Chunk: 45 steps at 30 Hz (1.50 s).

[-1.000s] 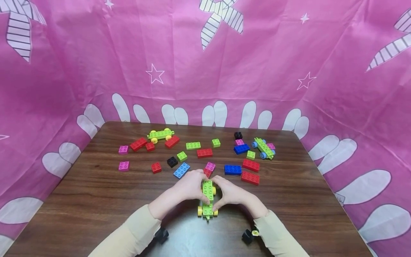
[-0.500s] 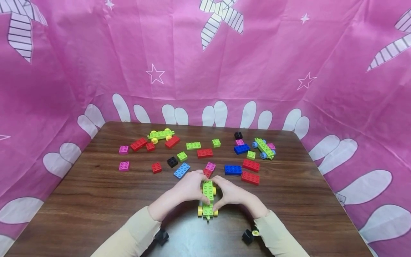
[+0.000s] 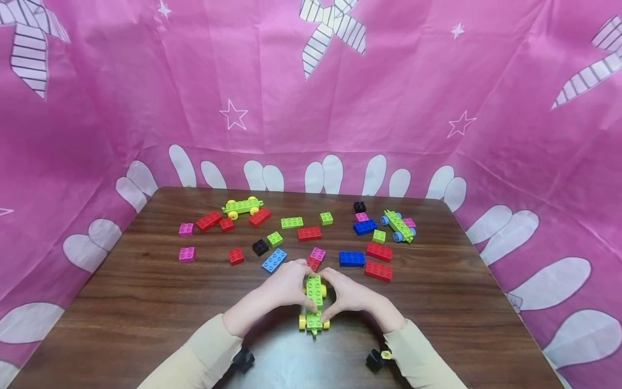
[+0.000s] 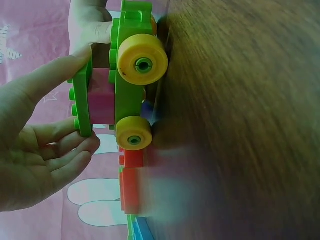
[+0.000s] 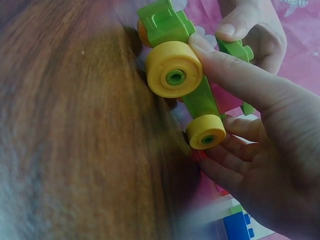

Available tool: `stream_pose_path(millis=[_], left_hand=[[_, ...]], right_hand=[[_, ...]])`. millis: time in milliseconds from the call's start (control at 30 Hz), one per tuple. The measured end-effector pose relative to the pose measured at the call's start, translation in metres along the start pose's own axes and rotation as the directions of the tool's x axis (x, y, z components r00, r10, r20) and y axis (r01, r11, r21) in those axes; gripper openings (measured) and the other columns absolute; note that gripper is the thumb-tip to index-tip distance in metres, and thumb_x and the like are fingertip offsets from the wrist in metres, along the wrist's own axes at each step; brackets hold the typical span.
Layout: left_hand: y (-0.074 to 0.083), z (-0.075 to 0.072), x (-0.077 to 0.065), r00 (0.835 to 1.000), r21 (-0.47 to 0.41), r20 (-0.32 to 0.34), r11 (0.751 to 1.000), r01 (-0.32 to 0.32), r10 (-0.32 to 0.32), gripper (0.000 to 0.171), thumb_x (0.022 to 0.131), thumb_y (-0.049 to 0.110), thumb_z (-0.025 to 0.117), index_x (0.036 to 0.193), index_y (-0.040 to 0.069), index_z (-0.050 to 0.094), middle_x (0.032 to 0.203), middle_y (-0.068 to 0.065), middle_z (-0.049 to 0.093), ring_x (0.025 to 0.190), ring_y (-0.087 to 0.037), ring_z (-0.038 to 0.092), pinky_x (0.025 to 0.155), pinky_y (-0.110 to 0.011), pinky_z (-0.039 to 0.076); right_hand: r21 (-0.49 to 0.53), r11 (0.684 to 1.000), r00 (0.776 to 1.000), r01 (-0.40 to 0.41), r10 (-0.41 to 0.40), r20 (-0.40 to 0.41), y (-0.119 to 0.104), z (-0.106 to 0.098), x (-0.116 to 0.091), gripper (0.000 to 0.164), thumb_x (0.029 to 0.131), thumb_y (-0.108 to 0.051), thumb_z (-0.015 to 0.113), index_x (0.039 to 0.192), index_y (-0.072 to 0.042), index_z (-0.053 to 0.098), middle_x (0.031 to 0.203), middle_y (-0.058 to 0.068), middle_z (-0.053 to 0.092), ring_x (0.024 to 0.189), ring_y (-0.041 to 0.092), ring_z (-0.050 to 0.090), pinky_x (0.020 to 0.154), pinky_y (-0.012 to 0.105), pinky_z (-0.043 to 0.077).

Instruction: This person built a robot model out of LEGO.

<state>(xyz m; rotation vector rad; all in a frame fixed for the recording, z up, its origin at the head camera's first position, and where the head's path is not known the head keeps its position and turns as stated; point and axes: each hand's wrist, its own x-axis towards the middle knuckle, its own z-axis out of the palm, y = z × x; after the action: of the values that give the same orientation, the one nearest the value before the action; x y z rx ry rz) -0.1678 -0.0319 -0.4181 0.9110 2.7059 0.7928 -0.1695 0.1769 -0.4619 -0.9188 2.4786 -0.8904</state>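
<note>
A green toy car base [image 3: 315,323] with yellow wheels stands lengthwise on the table near the front middle. On it sits a pink brick [image 4: 101,102], and over that a flat green brick [image 4: 83,102]; from the head view the pink one is hidden. My left hand [image 3: 289,285] holds the flat green brick, thumb at its near end and fingertips at the far end. From the other side my right hand [image 3: 347,292] grips the car base, its thumb beside the rear wheel [image 5: 175,70] and its fingers by the front wheel [image 5: 206,132].
Just beyond the hands lie pink [image 3: 318,254] and red bricks, a light blue brick [image 3: 275,260] and a dark blue brick [image 3: 352,259]. Farther back are a yellow-wheeled car base [image 3: 243,206] and a blue-wheeled one [image 3: 398,226], among several loose bricks. Pink cloth surrounds the table.
</note>
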Motion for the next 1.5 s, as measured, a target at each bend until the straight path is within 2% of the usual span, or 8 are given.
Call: stream_pose_path(millis=[433,833,1100,1333,1500], left_hand=[[-0.001,0.0,0.0,1.0,-0.008,0.017,1.0,-0.01,0.01,0.066,0.058,0.043,0.093,0.109,0.007,0.073,0.099,0.001,0.066,0.084,-0.01,0.058,0.077,-0.025,0.053],[-0.006,-0.002,-0.005,0.995,0.064,0.031,0.993,-0.098,0.096,0.072,0.065,0.054,0.086,0.119,0.009,0.068,0.109,-0.002,0.067,0.097,-0.015,0.06,0.088,-0.033,0.054],[-0.013,-0.004,-0.009,0.995,0.037,0.023,0.995,-0.096,0.095,0.082,0.067,0.054,0.085,0.128,0.005,0.061,0.121,-0.007,0.065,0.108,-0.021,0.061,0.095,-0.04,0.052],[-0.019,-0.006,-0.013,0.993,-0.049,0.012,0.992,-0.113,0.114,0.074,0.065,0.045,0.089,0.123,0.005,0.063,0.116,-0.005,0.065,0.108,-0.022,0.062,0.096,-0.041,0.052],[-0.02,-0.003,-0.014,0.995,-0.062,-0.006,0.993,-0.101,0.101,0.071,0.066,0.046,0.089,0.12,0.006,0.065,0.113,-0.003,0.066,0.102,-0.018,0.062,0.09,-0.038,0.053]], right_hand=[[0.009,1.0,1.0,-0.02,0.02,0.001,0.001,0.0,-0.002,0.082,0.067,-0.045,0.087,0.133,-0.01,0.051,0.125,0.0,0.053,0.116,0.017,0.051,0.106,0.045,0.045],[-0.008,1.0,1.0,-0.011,0.011,0.002,-0.001,0.001,-0.003,0.083,0.067,-0.043,0.088,0.134,-0.011,0.051,0.122,-0.003,0.051,0.111,0.013,0.05,0.105,0.04,0.045],[-0.011,1.0,1.0,0.006,-0.006,0.006,-0.001,-0.001,-0.002,0.079,0.068,-0.044,0.087,0.131,-0.012,0.051,0.124,-0.003,0.052,0.113,0.012,0.05,0.105,0.039,0.045],[-0.001,1.0,1.0,0.017,-0.017,0.014,0.0,-0.002,-0.004,0.076,0.07,-0.045,0.085,0.131,-0.014,0.051,0.124,-0.004,0.052,0.113,0.011,0.05,0.104,0.037,0.046],[0.012,1.0,1.0,0.019,-0.019,0.009,0.0,-0.002,-0.006,0.075,0.071,-0.045,0.085,0.131,-0.014,0.05,0.125,-0.003,0.052,0.113,0.012,0.05,0.104,0.037,0.046]])
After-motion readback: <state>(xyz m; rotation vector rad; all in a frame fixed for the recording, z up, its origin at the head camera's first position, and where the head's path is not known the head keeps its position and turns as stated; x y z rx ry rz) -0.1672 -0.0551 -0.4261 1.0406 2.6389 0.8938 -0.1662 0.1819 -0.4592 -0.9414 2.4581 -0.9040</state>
